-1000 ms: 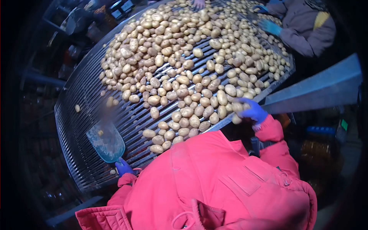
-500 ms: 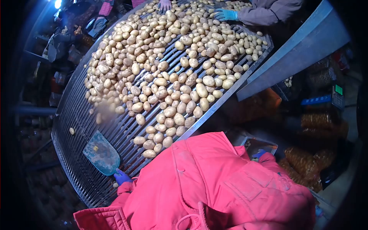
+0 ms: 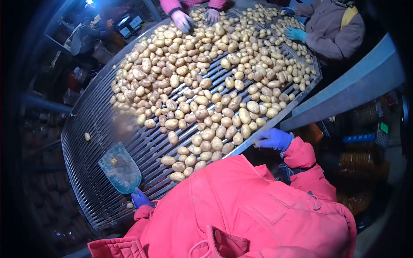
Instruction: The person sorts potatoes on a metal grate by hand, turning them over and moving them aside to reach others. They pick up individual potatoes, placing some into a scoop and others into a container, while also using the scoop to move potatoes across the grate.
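the left hand (image 3: 140, 198), in a blue glove, is closed around the handle of a scoop (image 3: 120, 167). the scoop lies flat on the worktop (image 3: 92, 112) just ahead of that hand, with its wide mouth pointing away from the person. a small bit (image 3: 114, 161) sits inside it, and a small potato (image 3: 130, 205) lies just beside the hand on the near edge.

the right hand (image 3: 273, 139), also in a blue glove, rests at the near rail of the worktop. its fingers are loosely stretched toward the heap, and nothing shows in it.

the potatoes (image 3: 202, 86) begin just beside the right hand's fingertips and spread away from both hands over most of the barred worktop. they are thinner near the person and densest further off. the stretch ahead of the left hand, around the scoop, is mostly bare bars, with one lone potato (image 3: 87, 136) out past the scoop.

a red jacket (image 3: 241, 206) fills the space between and below the hands. beyond the right hand a grey beam (image 3: 352, 92) slants away, and a scale (image 3: 380, 131) with a green display sits below it.

at the far end of the heap, two hands in pink sleeves (image 3: 183, 19) rest on the potatoes. off to the right of them, a co-worker in a grey coat (image 3: 331, 30) has a teal glove (image 3: 294, 33) on the pile.
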